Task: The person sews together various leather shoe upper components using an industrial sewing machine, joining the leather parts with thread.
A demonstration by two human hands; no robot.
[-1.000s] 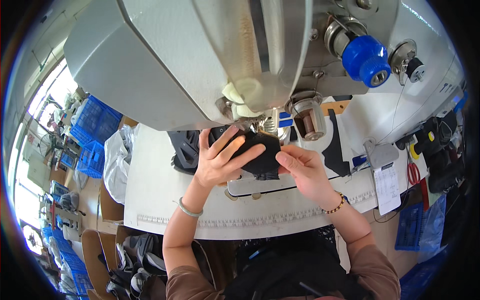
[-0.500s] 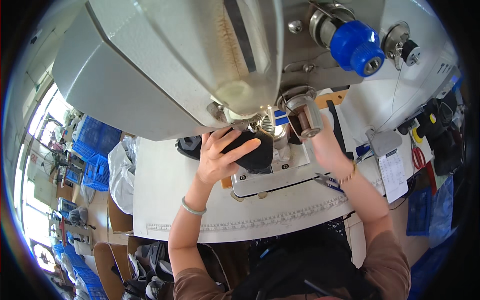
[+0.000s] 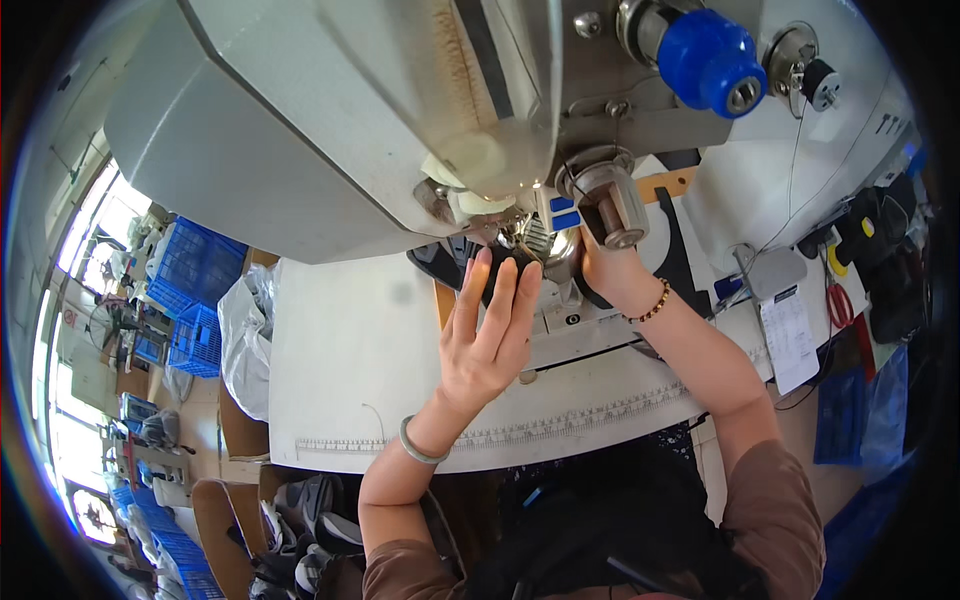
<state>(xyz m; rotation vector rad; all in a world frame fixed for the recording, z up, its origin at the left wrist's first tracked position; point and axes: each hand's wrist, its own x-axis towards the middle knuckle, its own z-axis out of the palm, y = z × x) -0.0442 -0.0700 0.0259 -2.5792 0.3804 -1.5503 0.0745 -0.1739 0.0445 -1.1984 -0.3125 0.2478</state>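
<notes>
A grey industrial sewing machine (image 3: 330, 150) fills the top of the view, its needle area above a small metal bed plate. Beneath it lies a black padded piece (image 3: 438, 264), perhaps a shoe upper, partly hidden by my fingers and the machine. My left hand (image 3: 490, 335) rests on this piece with fingers stretched out and slightly apart. Right of the needle area, my right hand (image 3: 612, 272) reaches behind a metal thread-guide part; its fingertips are hidden there. A black strip-like piece (image 3: 672, 255) lies on the table beyond my right wrist.
A printed ruler (image 3: 590, 408) runs along the table's near edge. Red-handled scissors (image 3: 838, 305) and a paper slip (image 3: 789, 340) are at the right. White plastic bags (image 3: 245, 350) and blue crates (image 3: 195, 340) stand left. Below the table, a cardboard box (image 3: 225, 510) adjoins several shoe parts.
My left hand has moved right and down, its fingers straightening out. The black piece has shifted and turned under the needle area. My right hand has moved left, closer to it.
</notes>
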